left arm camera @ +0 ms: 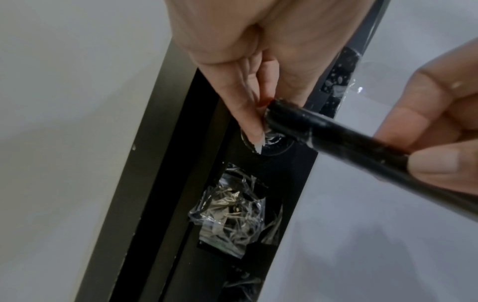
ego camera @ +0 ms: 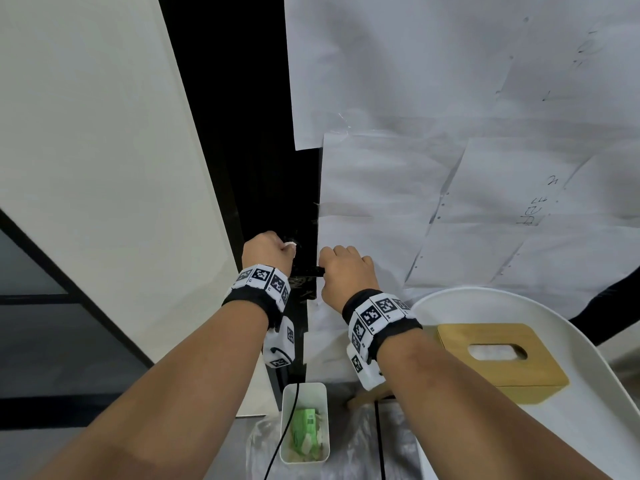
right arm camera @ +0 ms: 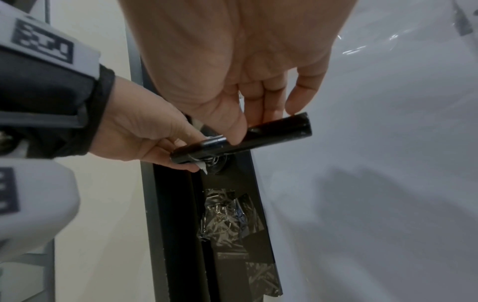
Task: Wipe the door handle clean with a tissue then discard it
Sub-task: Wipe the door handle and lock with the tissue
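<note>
White sheets of paper [ego camera: 433, 98] cover the door on the right, beside a black door edge [ego camera: 242, 133] and a pale wall panel [ego camera: 86, 116] on the left. Low on that dark strip sits the black door handle [right arm camera: 243, 139], a lever running out to the right from its round base. The right hand [ego camera: 346, 275] grips the lever, thumb and fingers curled round its outer part. The left hand [ego camera: 266, 249] is at the inner end of the handle, its fingers pinching a small white tissue [right arm camera: 203, 168] against the round base; only a scrap of the tissue shows between the fingertips. Crumpled clear tape [left arm camera: 230, 206] is stuck on the black plate just below the handle. Nearer, at the right, a white round bench [ego camera: 588, 427] carries a wooden tissue box [ego camera: 502, 358]. On the floor below the hands stands a white bin [ego camera: 304, 422] holding green packaging and white scraps.
</note>
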Demonstrator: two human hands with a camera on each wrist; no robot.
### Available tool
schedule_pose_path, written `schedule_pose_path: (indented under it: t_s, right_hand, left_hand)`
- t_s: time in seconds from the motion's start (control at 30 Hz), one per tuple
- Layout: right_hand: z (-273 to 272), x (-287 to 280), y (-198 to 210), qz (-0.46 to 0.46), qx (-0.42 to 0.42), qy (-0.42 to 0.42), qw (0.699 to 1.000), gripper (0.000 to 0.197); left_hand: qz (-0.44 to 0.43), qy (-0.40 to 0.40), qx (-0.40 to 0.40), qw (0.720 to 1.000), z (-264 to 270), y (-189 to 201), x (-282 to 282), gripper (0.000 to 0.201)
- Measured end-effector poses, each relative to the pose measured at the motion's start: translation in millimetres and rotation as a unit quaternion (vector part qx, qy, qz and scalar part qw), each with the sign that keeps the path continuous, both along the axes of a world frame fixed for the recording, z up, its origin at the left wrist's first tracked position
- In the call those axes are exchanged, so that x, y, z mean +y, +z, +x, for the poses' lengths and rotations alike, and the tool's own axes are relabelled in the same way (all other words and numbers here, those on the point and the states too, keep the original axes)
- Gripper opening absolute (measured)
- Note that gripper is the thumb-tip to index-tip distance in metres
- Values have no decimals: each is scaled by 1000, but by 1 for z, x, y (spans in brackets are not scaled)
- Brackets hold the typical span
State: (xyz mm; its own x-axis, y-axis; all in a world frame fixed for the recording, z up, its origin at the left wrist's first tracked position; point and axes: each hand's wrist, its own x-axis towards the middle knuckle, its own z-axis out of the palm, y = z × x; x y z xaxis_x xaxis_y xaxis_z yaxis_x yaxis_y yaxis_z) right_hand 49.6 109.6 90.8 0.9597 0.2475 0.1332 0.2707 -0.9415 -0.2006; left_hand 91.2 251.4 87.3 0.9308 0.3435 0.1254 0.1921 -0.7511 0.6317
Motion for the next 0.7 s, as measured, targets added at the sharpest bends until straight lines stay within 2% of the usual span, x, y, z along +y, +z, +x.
schedule_pose_path:
  t_s: [0.17,0.33,0.57,0.7]
  right_hand:
    - [-3,-1,1,3,2,4,1000,34]
    - [-2,-3,0,4,3,9,1000,35]
    - [-1,-3,-1,-3,-5,10,1000,35]
    - [1,-3,-1,-4,-4,14,1000,35]
  left_hand:
    - [-16,17,-53,998,-7,-10,-2,28]
    - [34,2,-102,994,-4,-12,-3,20]
    - [157,-91,-83,980,3,-8,-7,15]
    - [150,-80,-85,982,4,-8,-7,17]
